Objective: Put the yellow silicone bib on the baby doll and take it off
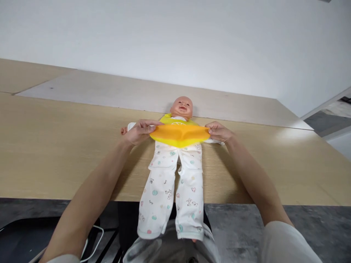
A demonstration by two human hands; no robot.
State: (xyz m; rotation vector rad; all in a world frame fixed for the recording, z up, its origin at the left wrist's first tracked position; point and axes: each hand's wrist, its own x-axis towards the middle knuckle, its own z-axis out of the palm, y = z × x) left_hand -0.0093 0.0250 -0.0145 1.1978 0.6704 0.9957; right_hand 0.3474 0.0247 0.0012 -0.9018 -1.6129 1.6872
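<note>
A baby doll (181,106) lies on its back on a light wooden table (55,146), head away from me. It wears white patterned pyjamas (172,182), and its legs hang over the near table edge. A yellow-orange bib (179,133) lies across its chest. My left hand (139,131) pinches the bib's left edge, thumb and fingers closed on it. My right hand (219,132) grips the bib's right edge the same way.
A white wall rises behind the table. Below the near edge are a dark floor, a black object with a white cable (94,237) at the lower left, and my lap under the doll's feet.
</note>
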